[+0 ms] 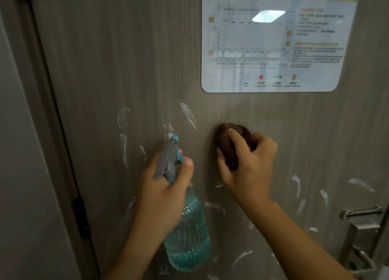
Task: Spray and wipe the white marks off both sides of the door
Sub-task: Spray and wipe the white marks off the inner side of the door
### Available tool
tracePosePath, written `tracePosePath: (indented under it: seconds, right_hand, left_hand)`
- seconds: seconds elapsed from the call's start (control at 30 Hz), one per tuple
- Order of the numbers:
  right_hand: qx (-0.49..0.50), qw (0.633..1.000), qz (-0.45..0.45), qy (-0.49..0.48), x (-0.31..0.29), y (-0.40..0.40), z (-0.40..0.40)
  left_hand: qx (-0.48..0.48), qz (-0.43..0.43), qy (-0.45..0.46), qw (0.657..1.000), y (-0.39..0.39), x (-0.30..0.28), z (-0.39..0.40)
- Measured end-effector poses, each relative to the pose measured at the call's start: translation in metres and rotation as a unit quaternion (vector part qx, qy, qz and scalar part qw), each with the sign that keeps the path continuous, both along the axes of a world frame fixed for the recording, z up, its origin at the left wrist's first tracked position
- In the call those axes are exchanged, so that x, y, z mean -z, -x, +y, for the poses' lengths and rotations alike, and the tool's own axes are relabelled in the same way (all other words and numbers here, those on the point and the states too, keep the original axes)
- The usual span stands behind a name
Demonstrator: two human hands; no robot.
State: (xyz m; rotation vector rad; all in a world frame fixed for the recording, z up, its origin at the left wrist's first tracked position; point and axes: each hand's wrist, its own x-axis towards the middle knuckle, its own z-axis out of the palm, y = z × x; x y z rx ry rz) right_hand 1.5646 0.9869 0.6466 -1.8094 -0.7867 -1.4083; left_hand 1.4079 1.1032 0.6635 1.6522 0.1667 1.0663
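Door (147, 58): grey wood-grain panel, fills most of the view. Hinge edge and dark frame (52, 111) at far left, with a black hinge (81, 216) low down.

White marks (124, 147): curved smears, scattered left of centre, below both hands, and toward the lower right near the latch. Area directly around the cloth looks clean, though motion blur makes that uncertain.

Left hand (166, 185): fingers wrapped round the neck of the spray bottle (187, 233), thumb up beside the grey trigger head. Bottle is ribbed, translucent teal, partly filled with liquid; nozzle points up toward the door, just beside a smear.

Right hand (248, 164): grips a bunched brown cloth (231, 140) and presses it against the door, below the notice.

Laminated notice (273, 39), upper right: floor plan and text, top edge cut off, print too blurred to read; glare patch on it.

Metal latch (362, 227), lower right: cut off by the frame edge.
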Motion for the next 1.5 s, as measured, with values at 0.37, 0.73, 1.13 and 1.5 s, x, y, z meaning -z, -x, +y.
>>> tracePosePath:
  seconds: [0.37, 0.73, 1.13, 1.5]
  right_hand:
    - [-0.017, 0.998, 0.051, 0.023, 0.012, 0.014, 0.002]
    - [-0.055, 0.998, 0.032, -0.020, 0.003, 0.023, 0.017]
    - [-0.086, 0.990, -0.009, -0.115, -0.038, 0.022, 0.035]
    - [-0.058, 0.997, -0.042, -0.034, -0.080, 0.035, 0.055]
  left_hand:
    - [-0.010, -0.015, -0.058, 0.998, -0.001, -0.017, 0.009]
    - [-0.077, 0.035, 0.008, 0.996, 0.035, 0.018, 0.046]
    - [-0.111, 0.029, -0.019, 0.993, 0.063, 0.000, 0.073]
    - [-0.046, 0.057, 0.057, 0.996, 0.057, 0.020, 0.056]
